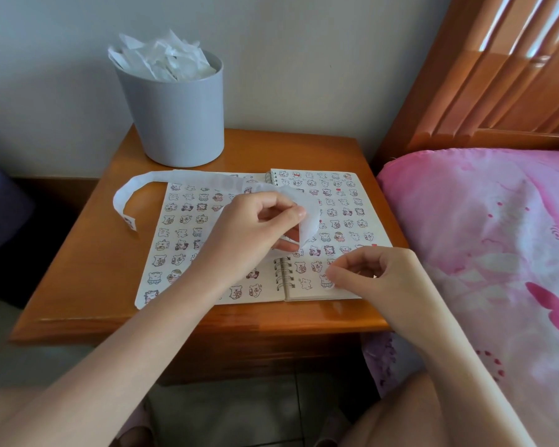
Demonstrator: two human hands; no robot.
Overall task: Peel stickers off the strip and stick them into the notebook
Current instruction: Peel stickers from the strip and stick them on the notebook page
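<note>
The open notebook lies flat on the wooden desk, both pages full of stickers. The left hand pinches the white strip above the spiral binding. The right hand pinches a sticker at the bottom row of the right page. A grey bin stands behind.

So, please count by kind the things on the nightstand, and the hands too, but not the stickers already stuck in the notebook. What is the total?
Hands: 2 (left hand, right hand)
Notebook: 1
Sticker strip: 1
Pinched sticker: 1
Grey bin: 1
Total: 6
</note>
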